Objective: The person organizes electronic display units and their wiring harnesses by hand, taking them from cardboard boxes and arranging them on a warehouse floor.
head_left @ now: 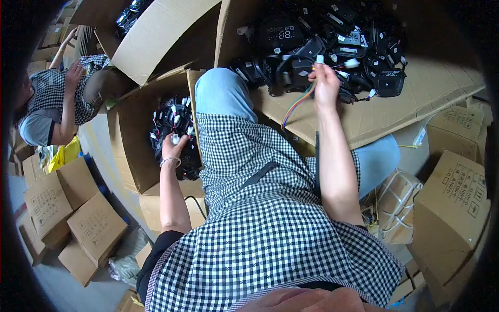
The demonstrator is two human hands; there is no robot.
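My right hand [326, 86] pinches a white plug connector [319, 59] over the cardboard at the upper right. A rainbow bundle of wires [295, 107] hangs from that hand and bends down to the cardboard's front edge. Just beyond lie heaped black display units [304, 65] with short leads and white plugs. Among them one display [280, 34] shows lit symbols. To the left, my left hand [171, 151] reaches into an open carton [122, 151], its fingers closed around a small white connector [175, 139]. Black wired units [174, 114] fill that carton; what the connector joins is hidden.
Another open carton [166, 31] stands at the upper left. A co-worker in a checked apron [57, 91] sits beyond it. Closed cartons [96, 226] are stacked at the lower left, and more boxes [457, 197] at the right. A strapped package [397, 205] lies beside my leg.
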